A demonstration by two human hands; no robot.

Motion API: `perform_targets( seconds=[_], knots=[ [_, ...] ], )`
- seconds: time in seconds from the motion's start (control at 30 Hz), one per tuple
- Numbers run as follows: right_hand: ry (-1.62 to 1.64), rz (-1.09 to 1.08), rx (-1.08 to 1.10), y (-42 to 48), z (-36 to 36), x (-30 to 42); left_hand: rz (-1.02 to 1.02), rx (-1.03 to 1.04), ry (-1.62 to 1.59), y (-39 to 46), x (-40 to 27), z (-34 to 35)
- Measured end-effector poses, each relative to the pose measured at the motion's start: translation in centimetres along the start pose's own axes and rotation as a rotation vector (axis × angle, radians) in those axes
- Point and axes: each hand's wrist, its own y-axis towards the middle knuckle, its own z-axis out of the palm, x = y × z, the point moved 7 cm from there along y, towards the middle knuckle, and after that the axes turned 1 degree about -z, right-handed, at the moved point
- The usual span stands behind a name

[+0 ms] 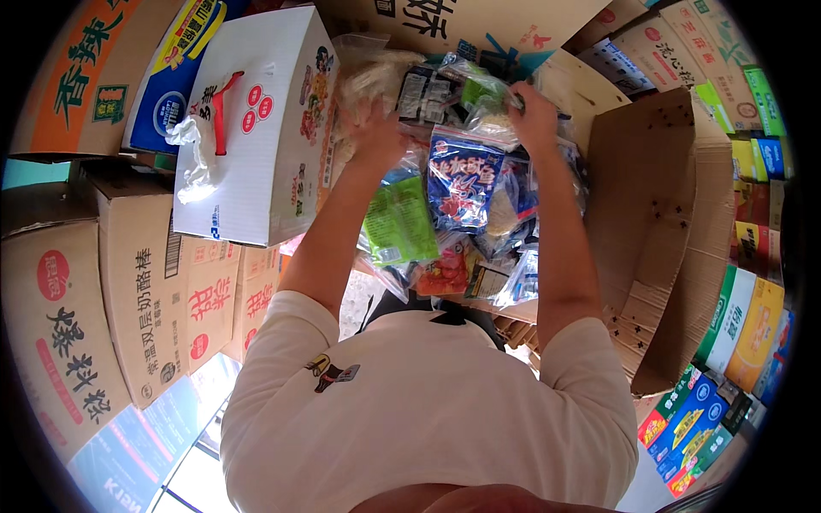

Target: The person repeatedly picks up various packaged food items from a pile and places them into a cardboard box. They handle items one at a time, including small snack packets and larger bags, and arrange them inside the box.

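A heap of packaged goods in clear plastic bags lies before me. My left hand (380,138) is blurred at the heap's left side, by crumpled clear bags (378,77); its fingers are hard to make out. At the far right of the heap, my right hand (535,122) grips the edge of a clear plastic bag (484,90) with a green packet inside. Between my forearms are a blue printed zip pouch (463,183), a bright green packet (399,221) and a red packet (447,272). Dark packets (426,96) lie near the back.
A white carton (256,128) with a red handle and crumpled tissue on it stands at left. An open brown cardboard box (648,224) is at right, and a printed cardboard panel (474,25) rises behind the heap. Stacked cartons (144,276) and colourful boxes (693,423) line both sides.
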Motion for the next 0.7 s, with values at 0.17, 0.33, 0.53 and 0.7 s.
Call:
perform_targets(
  seconds=[0.17, 0.33, 0.53, 0.7],
  knots=[
    [0.039, 0.125, -0.007, -0.8, -0.8, -1.8, 0.016, -0.06, -0.065, -0.1, 1.6, -2.1],
    [0.064, 0.214, -0.077, -1.6, -1.0, -3.3, 0.066, -0.07, -0.15, -1.0, 0.9, -3.6],
    [0.049, 0.257, -0.151, -2.7, -2.4, -2.7, 0.23, -0.077, -0.426, 2.0, -3.1, -1.5],
    [0.056, 0.232, -0.292, -4.3, -3.4, -2.7, 0.18, 0.175, -0.497, 7.1, -6.0, 3.7]
  ],
)
